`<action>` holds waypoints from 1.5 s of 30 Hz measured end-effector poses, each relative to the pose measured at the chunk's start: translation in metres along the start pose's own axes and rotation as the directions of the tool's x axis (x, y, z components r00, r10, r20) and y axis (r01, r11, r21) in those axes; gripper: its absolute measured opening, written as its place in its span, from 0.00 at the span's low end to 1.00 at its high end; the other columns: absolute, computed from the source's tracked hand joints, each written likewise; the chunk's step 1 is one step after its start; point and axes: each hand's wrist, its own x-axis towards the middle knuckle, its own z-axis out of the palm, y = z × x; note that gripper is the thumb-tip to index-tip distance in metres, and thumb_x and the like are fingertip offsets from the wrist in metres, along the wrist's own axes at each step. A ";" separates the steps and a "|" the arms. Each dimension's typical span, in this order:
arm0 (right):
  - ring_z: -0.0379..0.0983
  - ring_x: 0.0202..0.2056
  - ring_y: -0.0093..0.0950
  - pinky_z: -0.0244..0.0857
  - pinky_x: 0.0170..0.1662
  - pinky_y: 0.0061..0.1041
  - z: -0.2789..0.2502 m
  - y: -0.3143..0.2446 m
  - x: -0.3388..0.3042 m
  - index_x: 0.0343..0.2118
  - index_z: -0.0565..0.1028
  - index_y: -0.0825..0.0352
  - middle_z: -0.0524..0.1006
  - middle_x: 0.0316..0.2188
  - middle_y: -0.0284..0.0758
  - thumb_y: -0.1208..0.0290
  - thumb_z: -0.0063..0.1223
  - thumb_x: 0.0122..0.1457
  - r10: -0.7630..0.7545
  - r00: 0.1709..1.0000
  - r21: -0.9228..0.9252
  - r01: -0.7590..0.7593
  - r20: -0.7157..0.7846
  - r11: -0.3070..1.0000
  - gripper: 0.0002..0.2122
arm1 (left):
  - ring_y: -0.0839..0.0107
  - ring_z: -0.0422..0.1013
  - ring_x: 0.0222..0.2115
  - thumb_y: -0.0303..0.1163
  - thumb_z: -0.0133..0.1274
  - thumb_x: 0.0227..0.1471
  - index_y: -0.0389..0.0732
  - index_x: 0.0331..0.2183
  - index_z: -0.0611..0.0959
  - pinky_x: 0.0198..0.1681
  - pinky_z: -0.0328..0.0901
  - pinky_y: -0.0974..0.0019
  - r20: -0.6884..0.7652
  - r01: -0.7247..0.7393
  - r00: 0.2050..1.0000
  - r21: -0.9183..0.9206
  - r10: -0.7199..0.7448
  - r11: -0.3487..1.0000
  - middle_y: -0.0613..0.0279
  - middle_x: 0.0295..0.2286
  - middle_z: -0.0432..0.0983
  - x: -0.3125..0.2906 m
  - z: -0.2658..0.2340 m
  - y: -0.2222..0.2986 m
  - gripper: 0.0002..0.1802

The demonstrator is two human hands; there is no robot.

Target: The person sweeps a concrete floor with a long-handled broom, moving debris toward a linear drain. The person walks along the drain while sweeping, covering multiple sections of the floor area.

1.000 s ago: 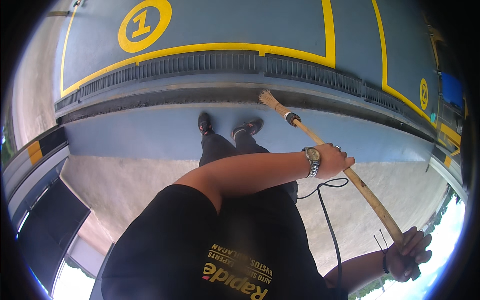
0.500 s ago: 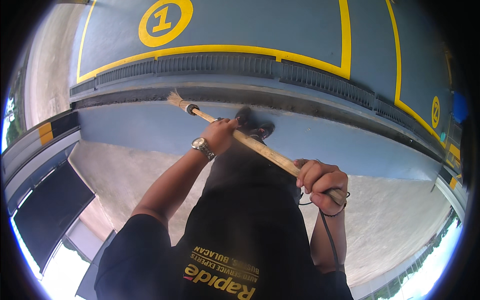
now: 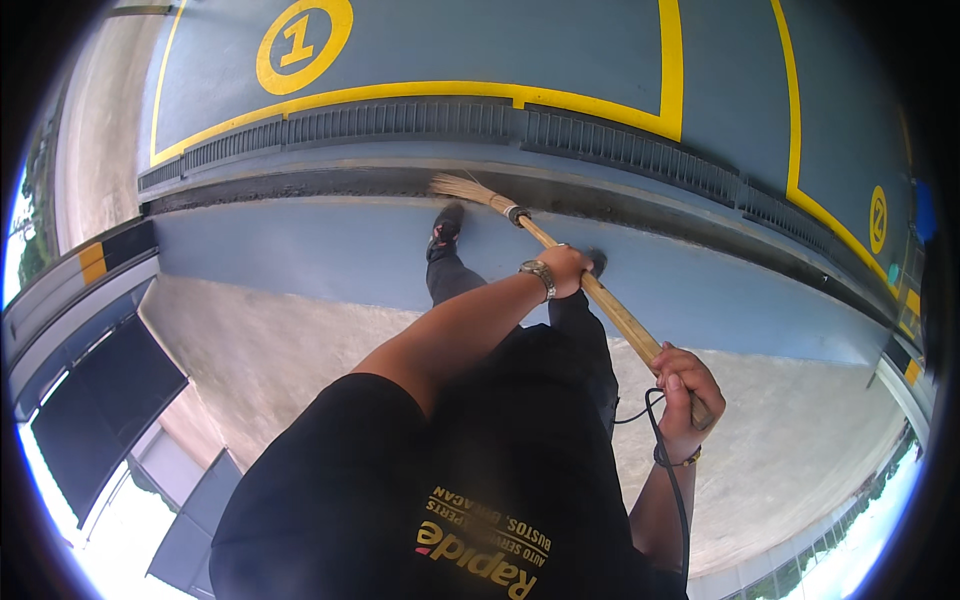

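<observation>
A stick broom point(image 3: 625, 321) with a long pale wooden handle slants across in front of me. My left hand point(image 3: 566, 267), below a metal wristwatch point(image 3: 538, 276), is wrapped round the handle's lower part. Near the top end, my right hand point(image 3: 688, 383) grips the handle, its fingers curled and a beaded band on the wrist. Thin bristles point(image 3: 470, 190), bound by a dark ring point(image 3: 517, 214), point left at the dark channel point(image 3: 370, 184) along the floor. Whether the bristle tips touch the bottom of the channel is hard to tell.
Metal drain grating point(image 3: 420, 120) runs beyond the channel, with yellow painted lines point(image 3: 400, 90) on the grey floor past it. My shoe point(image 3: 446, 226) stands by the channel's near edge. A black cable point(image 3: 668, 470) hangs along my right forearm. A black-and-yellow kerb point(image 3: 92, 263) lies left.
Both hands and the broom have shifted right, my left hand most. The bristle end has swung right along the channel, and the handle is steeper. My feet have moved apart.
</observation>
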 end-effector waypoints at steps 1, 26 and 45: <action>0.77 0.33 0.34 0.69 0.53 0.47 -0.026 -0.007 -0.002 0.24 0.71 0.70 0.76 0.23 0.38 0.80 0.48 0.55 -0.006 1.000 -0.063 0.005 -0.018 0.998 0.04 | 0.53 0.74 0.45 0.23 0.52 0.48 0.42 0.35 0.84 0.51 0.68 0.54 0.005 -0.042 0.999 -0.027 0.042 0.999 0.53 0.37 0.80 0.017 0.010 0.029 0.10; 0.77 0.42 0.39 0.67 0.54 0.45 -0.094 0.011 0.053 0.29 0.76 0.68 0.79 0.32 0.39 0.67 0.56 0.62 -0.251 0.844 0.367 0.069 0.475 0.928 0.10 | 0.53 0.77 0.39 0.16 0.49 0.48 0.47 0.45 0.82 0.44 0.73 0.56 -0.453 -0.056 0.889 0.029 0.063 0.998 0.56 0.39 0.77 -0.097 -0.040 0.014 0.24; 0.73 0.38 0.42 0.67 0.50 0.46 -0.226 -0.140 -0.029 0.21 0.64 0.67 0.70 0.24 0.41 0.64 0.44 0.64 0.017 0.997 -0.476 0.021 0.076 0.879 0.16 | 0.57 0.75 0.47 0.19 0.50 0.49 0.45 0.45 0.79 0.50 0.70 0.56 -0.226 -0.589 0.791 -0.029 0.569 0.807 0.58 0.44 0.78 0.038 0.031 0.214 0.21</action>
